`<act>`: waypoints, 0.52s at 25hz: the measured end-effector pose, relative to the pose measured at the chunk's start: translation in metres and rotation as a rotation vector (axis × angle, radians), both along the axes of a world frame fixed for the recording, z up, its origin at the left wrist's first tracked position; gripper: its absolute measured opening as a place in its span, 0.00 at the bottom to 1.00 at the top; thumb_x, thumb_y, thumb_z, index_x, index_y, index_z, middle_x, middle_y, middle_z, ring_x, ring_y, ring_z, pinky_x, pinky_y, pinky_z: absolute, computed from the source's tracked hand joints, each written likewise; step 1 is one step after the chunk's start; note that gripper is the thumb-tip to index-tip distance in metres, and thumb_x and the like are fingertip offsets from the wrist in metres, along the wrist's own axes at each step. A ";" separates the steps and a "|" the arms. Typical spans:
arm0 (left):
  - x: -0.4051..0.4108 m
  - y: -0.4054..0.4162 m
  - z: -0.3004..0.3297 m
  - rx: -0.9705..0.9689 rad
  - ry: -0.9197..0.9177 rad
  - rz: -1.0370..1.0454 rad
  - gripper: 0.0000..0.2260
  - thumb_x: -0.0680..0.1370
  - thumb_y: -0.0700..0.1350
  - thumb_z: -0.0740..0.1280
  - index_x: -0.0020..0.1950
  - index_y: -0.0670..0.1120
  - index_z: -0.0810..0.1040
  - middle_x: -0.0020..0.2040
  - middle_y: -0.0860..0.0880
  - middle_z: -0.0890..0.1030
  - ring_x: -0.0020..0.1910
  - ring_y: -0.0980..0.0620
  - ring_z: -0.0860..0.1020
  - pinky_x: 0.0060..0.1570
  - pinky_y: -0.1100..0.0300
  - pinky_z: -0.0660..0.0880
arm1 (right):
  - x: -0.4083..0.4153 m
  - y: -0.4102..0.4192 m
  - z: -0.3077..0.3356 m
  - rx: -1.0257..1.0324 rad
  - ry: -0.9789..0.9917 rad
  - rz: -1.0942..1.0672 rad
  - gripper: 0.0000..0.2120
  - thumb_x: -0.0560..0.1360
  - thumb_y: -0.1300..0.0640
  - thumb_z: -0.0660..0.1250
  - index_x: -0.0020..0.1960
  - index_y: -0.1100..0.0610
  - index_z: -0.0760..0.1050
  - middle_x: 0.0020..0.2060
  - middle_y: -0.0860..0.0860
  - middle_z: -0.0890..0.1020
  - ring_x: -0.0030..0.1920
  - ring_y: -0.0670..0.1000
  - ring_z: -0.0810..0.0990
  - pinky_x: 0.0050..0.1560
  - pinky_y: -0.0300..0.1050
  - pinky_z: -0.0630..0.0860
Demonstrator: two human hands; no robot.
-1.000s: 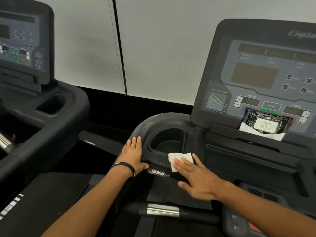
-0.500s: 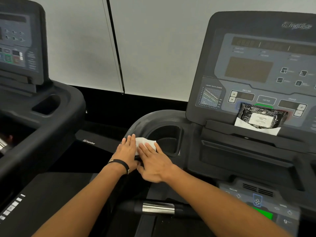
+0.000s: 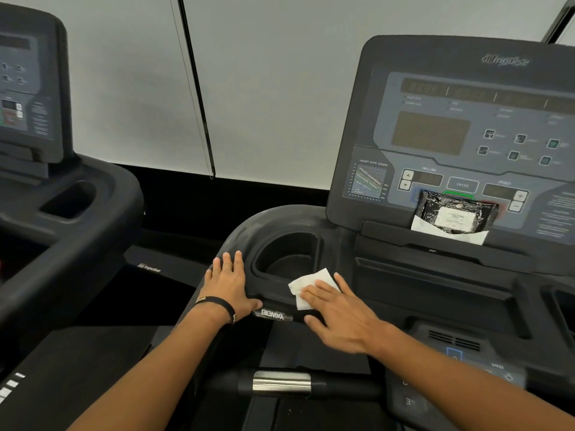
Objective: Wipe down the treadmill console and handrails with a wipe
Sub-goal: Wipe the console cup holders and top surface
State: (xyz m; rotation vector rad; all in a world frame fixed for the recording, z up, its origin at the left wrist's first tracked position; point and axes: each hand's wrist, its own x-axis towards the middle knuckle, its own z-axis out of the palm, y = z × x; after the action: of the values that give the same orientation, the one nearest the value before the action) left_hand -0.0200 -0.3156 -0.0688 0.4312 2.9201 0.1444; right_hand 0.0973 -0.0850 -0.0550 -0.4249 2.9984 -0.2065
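Observation:
A white wipe (image 3: 308, 283) lies flat on the black rim just in front of the cup holder (image 3: 287, 255) of the treadmill console (image 3: 451, 126). My right hand (image 3: 339, 312) presses the wipe down with straight, spread fingers. My left hand (image 3: 228, 283), with a black wristband, rests flat on the rounded left corner of the console tray, a little left of the wipe. A handrail with a silver grip sensor (image 3: 281, 382) runs across below both hands.
A black wipe packet (image 3: 455, 214) with a white sheet under it leans on the console ledge under the buttons. A second treadmill (image 3: 62, 213) stands to the left. Lower control buttons (image 3: 497, 373) sit beneath my right forearm.
My right hand has slid the wipe to the right, from beside my left hand back to the front of the cup holder. My left hand has stayed on the corner.

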 end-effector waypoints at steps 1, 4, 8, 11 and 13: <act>0.001 0.001 0.000 0.005 0.004 0.007 0.54 0.69 0.67 0.69 0.78 0.45 0.38 0.79 0.40 0.45 0.78 0.39 0.44 0.75 0.45 0.48 | 0.000 0.005 -0.002 -0.016 0.018 -0.025 0.28 0.81 0.42 0.51 0.77 0.53 0.63 0.74 0.45 0.69 0.77 0.49 0.60 0.76 0.51 0.34; 0.001 0.006 -0.002 0.010 0.016 0.026 0.54 0.68 0.72 0.64 0.79 0.45 0.39 0.79 0.39 0.44 0.77 0.39 0.43 0.76 0.43 0.48 | -0.001 0.012 -0.010 -0.024 0.030 -0.141 0.32 0.78 0.39 0.47 0.77 0.52 0.63 0.76 0.46 0.67 0.79 0.49 0.57 0.77 0.52 0.34; 0.002 0.014 -0.007 -0.012 0.027 0.048 0.54 0.68 0.75 0.61 0.78 0.46 0.39 0.78 0.37 0.44 0.77 0.39 0.41 0.74 0.40 0.47 | -0.027 0.014 -0.019 -0.003 0.004 -0.297 0.34 0.79 0.38 0.45 0.79 0.56 0.58 0.79 0.49 0.61 0.81 0.53 0.50 0.79 0.60 0.38; 0.003 0.019 -0.006 -0.040 0.028 0.062 0.54 0.68 0.75 0.61 0.78 0.45 0.39 0.78 0.36 0.44 0.77 0.38 0.41 0.74 0.39 0.47 | -0.071 0.028 -0.017 -0.003 -0.016 -0.372 0.33 0.81 0.39 0.48 0.78 0.58 0.60 0.78 0.51 0.62 0.80 0.54 0.50 0.78 0.61 0.39; 0.002 0.019 -0.006 -0.040 0.016 0.069 0.54 0.68 0.74 0.62 0.78 0.45 0.39 0.78 0.36 0.44 0.77 0.38 0.41 0.74 0.39 0.47 | -0.091 0.038 -0.013 0.036 -0.048 -0.379 0.33 0.81 0.39 0.48 0.78 0.59 0.60 0.78 0.52 0.61 0.80 0.56 0.49 0.78 0.60 0.39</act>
State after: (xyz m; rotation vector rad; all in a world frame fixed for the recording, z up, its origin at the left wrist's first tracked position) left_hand -0.0182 -0.2962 -0.0744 0.3263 2.9490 0.0925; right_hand 0.0058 -0.0469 -0.0678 0.1549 3.0009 -0.1886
